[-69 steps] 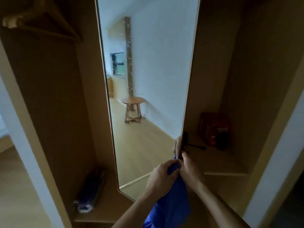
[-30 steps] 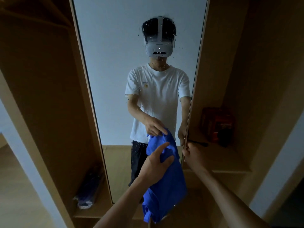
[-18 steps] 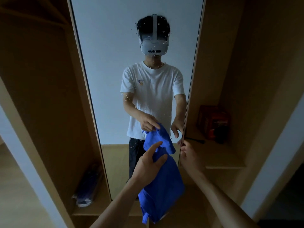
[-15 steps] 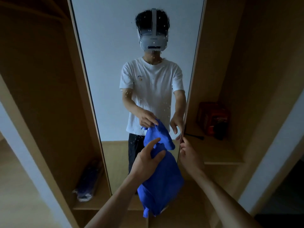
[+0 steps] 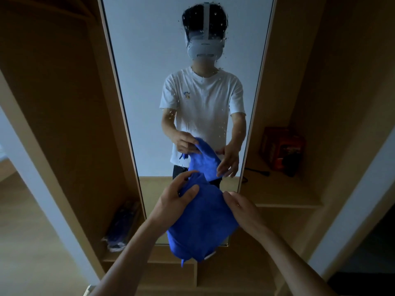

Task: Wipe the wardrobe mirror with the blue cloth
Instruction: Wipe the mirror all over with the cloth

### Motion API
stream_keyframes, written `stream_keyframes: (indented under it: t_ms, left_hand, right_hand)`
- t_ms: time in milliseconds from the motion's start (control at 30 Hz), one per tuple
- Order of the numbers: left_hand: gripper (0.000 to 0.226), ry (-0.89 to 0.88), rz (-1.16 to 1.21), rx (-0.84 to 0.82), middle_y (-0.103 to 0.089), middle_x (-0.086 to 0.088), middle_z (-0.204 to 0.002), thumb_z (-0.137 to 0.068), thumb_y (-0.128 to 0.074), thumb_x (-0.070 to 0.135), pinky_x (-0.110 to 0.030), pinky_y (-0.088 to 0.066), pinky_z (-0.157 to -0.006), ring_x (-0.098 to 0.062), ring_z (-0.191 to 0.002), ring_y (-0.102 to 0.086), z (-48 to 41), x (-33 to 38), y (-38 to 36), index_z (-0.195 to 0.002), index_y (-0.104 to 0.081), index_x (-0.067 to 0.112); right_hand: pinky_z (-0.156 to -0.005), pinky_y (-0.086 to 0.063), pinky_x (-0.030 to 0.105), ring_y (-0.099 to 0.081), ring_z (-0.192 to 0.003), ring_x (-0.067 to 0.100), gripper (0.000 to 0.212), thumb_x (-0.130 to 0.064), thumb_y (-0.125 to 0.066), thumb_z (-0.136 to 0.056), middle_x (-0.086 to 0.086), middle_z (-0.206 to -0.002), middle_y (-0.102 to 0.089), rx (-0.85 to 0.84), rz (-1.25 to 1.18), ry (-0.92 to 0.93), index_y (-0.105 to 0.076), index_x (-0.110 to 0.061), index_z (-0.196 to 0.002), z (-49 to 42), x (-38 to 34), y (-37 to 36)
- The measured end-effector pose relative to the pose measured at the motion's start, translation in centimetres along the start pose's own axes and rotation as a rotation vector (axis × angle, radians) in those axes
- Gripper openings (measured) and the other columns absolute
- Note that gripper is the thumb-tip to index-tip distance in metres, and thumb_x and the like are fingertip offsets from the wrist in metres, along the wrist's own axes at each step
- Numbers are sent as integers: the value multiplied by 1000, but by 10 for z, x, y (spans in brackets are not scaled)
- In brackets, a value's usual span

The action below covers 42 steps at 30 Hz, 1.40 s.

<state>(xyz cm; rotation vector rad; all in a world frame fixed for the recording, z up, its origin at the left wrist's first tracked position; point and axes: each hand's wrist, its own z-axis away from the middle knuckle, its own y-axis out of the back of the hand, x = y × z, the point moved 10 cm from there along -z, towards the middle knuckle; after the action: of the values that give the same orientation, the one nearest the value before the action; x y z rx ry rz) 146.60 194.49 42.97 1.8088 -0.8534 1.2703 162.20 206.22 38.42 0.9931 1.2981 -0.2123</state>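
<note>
The tall wardrobe mirror (image 5: 147, 67) faces me, framed in light wood and speckled with water drops over its middle. It reflects a person in a white shirt. In front of its lower part hangs the blue cloth (image 5: 203, 225), bunched and drooping. My left hand (image 5: 176, 196) pinches the cloth's upper left fold between thumb and fingers. My right hand (image 5: 242, 207) lies against the cloth's right side with relaxed fingers. The cloth hides the mirror's lower edge.
Wooden wardrobe compartments flank the mirror. A red box (image 5: 282, 149) and a black cable (image 5: 257, 171) sit on the right shelf. A dark bundle in plastic (image 5: 121, 227) lies in the lower left compartment. A white door frame (image 5: 350, 206) stands at right.
The mirror panel swung round from an angle until it faced me. My right hand left the mirror's right edge and came onto the cloth. My left hand kept hold of the cloth.
</note>
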Motion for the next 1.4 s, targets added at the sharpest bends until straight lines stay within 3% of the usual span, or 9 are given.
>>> stream_keyframes:
  t_ms: [133, 300, 467, 600, 767, 933, 1067, 1267, 1400]
  left_hand:
    - [44, -14, 93, 47, -70, -1, -128, -96, -67, 32, -48, -59, -96, -23, -116, -69, 5, 10, 21, -139, -58, 36]
    - [62, 63, 125, 34, -73, -7, -117, -98, -65, 1, -43, -60, -96, -25, -110, -72, 8, 6, 44, -148, -49, 33]
    - [61, 107, 162, 7, -73, -11, -121, -93, -73, 7, -51, -58, -99, -27, -110, -72, 10, 4, 47, -145, -53, 34]
    - [51, 36, 127, 10, -72, -6, -125, -94, -74, 14, -49, -58, -99, -24, -114, -71, 7, 12, 45, -139, -60, 34]
    - [33, -4, 49, 76, -75, 4, -116, -95, -73, 30, -41, -62, -90, -17, -107, -73, -1, 22, 43, -127, -68, 38]
    - [28, 47, 123, 56, -77, -2, -110, -95, -72, 31, -44, -62, -89, -20, -101, -75, -4, 10, 43, -123, -71, 34]
    - [21, 27, 119, 104, -78, -4, -100, -99, -66, 33, -39, -62, -85, -21, -96, -76, -2, 4, 41, -119, -73, 31]
    - [24, -90, -266, 403, -55, 3, -82, -91, -77, 32, -15, -43, -66, -12, -74, -54, 1, 15, 49, -104, -59, 23]
    - [18, -227, -400, 490, -59, 9, -80, -100, -64, 29, -25, -41, -68, -11, -77, -57, 18, 47, 52, -85, -63, 19]
  right_hand:
    - [-59, -37, 16, -54, -60, -7, 23, -47, -58, -97, -22, -66, -58, -102, -25, 39, -55, -30, -81, 1, -14, -14]
    - [-63, -38, 19, -55, -68, -2, 18, -41, -63, -96, -8, -81, -55, -127, 112, 155, -55, -28, -86, -9, -37, -13]
    - [-74, -47, 28, -61, -82, 2, 2, -29, -62, -98, -16, -86, -63, -180, 140, 238, -60, -30, -98, -15, -61, -12]
    - [-79, -51, 20, -63, -96, -1, 19, -31, -64, -96, -15, -104, -68, -234, 186, 257, -64, -35, -114, -12, -77, -13]
    - [-71, -51, 44, -66, -73, 14, 39, -56, -67, -86, 1, -83, -70, -195, 263, 234, -68, -17, -88, -12, -83, -17]
    - [-78, -53, 26, -67, -90, 3, 20, -36, -71, -91, -12, -102, -70, -357, 227, 188, -68, -25, -107, 0, -88, -18]
    - [-80, -49, 12, -63, -100, -5, 32, -18, -70, -92, -19, -112, -67, -441, 233, 207, -64, -25, -123, 12, -97, -23]
    - [-90, -54, 45, -66, -98, 10, 27, -24, -73, -88, -7, -107, -69, -319, 240, 292, -63, -24, -113, 6, -121, -18]
    - [-87, -54, 44, -65, -92, 4, 26, -27, -76, -87, -10, -101, -68, -201, 222, 284, -60, -27, -107, -2, -121, -3]
